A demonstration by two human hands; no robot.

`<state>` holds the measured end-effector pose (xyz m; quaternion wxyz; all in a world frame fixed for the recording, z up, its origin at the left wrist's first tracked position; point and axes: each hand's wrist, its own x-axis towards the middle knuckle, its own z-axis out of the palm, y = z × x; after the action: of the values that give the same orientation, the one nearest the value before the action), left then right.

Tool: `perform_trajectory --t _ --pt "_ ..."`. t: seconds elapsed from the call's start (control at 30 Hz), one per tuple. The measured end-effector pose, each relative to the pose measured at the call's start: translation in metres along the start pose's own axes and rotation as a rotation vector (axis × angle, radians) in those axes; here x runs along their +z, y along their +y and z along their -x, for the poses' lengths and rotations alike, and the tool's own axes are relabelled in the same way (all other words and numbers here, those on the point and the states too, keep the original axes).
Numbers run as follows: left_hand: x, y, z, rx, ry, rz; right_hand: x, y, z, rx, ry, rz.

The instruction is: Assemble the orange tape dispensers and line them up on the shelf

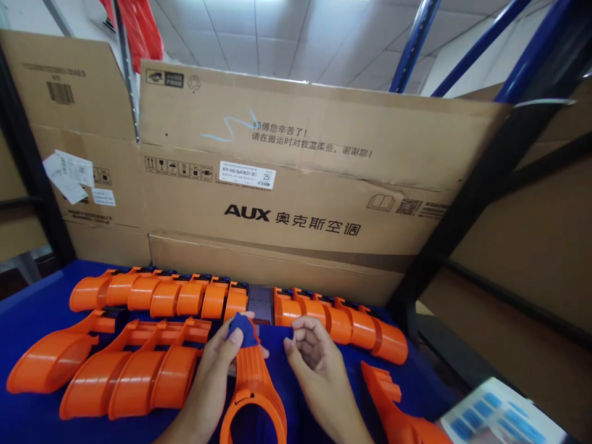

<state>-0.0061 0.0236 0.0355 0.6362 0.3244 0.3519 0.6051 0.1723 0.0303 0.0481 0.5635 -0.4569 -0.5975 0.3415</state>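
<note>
My left hand (pixel 221 357) pinches a small dark blue piece (pixel 243 331) at the narrow top end of an orange plastic part (pixel 253 394) that lies on the blue table cover (pixel 28 308) between my hands. My right hand (pixel 312 353) hovers just right of that piece with its fingers curled and pressed together; what they hold, if anything, is hidden. Both forearms come in from the bottom edge.
Several more orange parts lie in a row (pixel 157 295) at the back and in a group (pixel 124 373) at the left. Others sit at the right (pixel 351 327). A big AUX cardboard box (pixel 296 185) walls the back. A sheet of blue labels (pixel 499 416) lies bottom right.
</note>
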Motion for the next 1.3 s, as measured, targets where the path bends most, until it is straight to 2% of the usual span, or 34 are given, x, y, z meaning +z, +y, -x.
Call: perform_trajectory --t 0.07,0.13,0.2,0.33,0.4,0.6,0.7,0.83,1.07,1.3 --pt "0.001 -0.003 0.000 0.015 -0.057 -0.100 -0.002 -0.007 -0.001 0.028 -0.064 -0.072" --pt "0.001 -0.005 0.000 0.005 -0.084 -0.166 -0.003 -0.015 -0.001 0.047 -0.189 -0.061" --pt "-0.001 -0.008 -0.002 0.012 -0.055 -0.165 -0.002 -0.023 0.001 0.045 -0.269 -0.001" --pt "-0.004 -0.015 -0.008 0.067 0.047 -0.101 -0.001 -0.028 0.006 0.032 -0.305 0.067" --pt "-0.005 -0.016 -0.010 0.068 0.049 -0.101 0.000 -0.026 0.008 0.029 -0.324 0.079" --pt "-0.004 -0.010 -0.005 0.091 -0.062 -0.135 -0.008 -0.021 0.009 -0.017 -0.300 0.107" --pt "0.000 -0.004 -0.002 0.084 -0.098 -0.065 -0.014 -0.019 0.007 -0.035 -0.258 0.094" --pt "0.007 0.002 0.001 0.076 -0.161 0.001 -0.017 -0.016 0.006 -0.071 -0.267 0.105" --pt "0.009 0.006 0.005 0.070 -0.149 0.015 -0.015 -0.013 0.008 -0.047 -0.265 0.168" --pt "0.008 0.007 0.005 0.079 -0.152 -0.005 -0.014 -0.023 0.008 -0.048 -0.244 0.162"
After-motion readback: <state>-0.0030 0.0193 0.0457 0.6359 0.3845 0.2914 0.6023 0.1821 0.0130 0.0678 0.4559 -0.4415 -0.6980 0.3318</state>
